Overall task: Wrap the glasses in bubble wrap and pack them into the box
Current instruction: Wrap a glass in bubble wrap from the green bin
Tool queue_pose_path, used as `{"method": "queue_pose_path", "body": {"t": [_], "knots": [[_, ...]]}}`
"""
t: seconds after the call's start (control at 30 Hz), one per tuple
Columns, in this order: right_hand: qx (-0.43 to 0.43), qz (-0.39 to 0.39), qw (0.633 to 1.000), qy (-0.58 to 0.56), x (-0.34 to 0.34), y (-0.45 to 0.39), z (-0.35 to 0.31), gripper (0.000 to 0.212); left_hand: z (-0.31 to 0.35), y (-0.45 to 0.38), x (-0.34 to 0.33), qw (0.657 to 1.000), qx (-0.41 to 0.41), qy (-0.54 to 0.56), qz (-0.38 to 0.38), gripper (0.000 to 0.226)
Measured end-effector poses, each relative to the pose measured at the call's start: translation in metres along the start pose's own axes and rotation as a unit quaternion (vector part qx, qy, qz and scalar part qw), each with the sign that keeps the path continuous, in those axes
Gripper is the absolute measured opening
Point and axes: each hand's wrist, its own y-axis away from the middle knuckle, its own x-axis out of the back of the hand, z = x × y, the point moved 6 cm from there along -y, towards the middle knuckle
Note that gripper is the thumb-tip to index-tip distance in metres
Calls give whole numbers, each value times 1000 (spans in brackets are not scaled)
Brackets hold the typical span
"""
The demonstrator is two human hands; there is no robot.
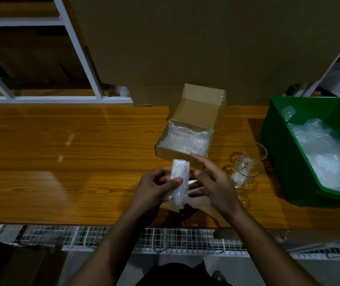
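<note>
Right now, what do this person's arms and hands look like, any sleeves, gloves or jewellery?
Both forearms are bare to the bottom edge of the picture, with no sleeves showing. The left hand and right hand wear no gloves. No watch, bracelet or ring shows, though the light is dim.

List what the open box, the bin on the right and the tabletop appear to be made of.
Open box: brown corrugated cardboard, matte, with folded flaps; lined with clear bubble wrap.
Bin: green, smooth, slightly glossy moulded walls, probably plastic.
Tabletop: orange-brown wood grain with glossy reflections; varnished wood or laminate, cannot tell which.
</note>
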Motion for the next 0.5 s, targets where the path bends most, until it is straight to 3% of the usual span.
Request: {"method": "queue_pose_path", "body": {"t": [0.07, 0.13, 0.27, 0.4, 0.5], "knots": [[-69, -55, 996, -12, -4, 8, 5, 40, 1, -2, -3, 1000, -21, -1, 9, 44], [-65, -91, 993, -24, -7, 12, 4, 40, 0, -3, -8, 999, -32, -13, 14, 43], [-47, -27, 996, -70, 6, 13, 1, 40, -3, -6, -21, 1000, -21, -14, -5, 42], [-30, 27, 991, -128, 24, 14, 4, 32, -6, -7, -38, 997, 15, 12, -75, 40], [9, 77, 994, -76, 44, 12, 6, 29, -8, -9, -50, 993, 55, 23, -98, 39]]}}
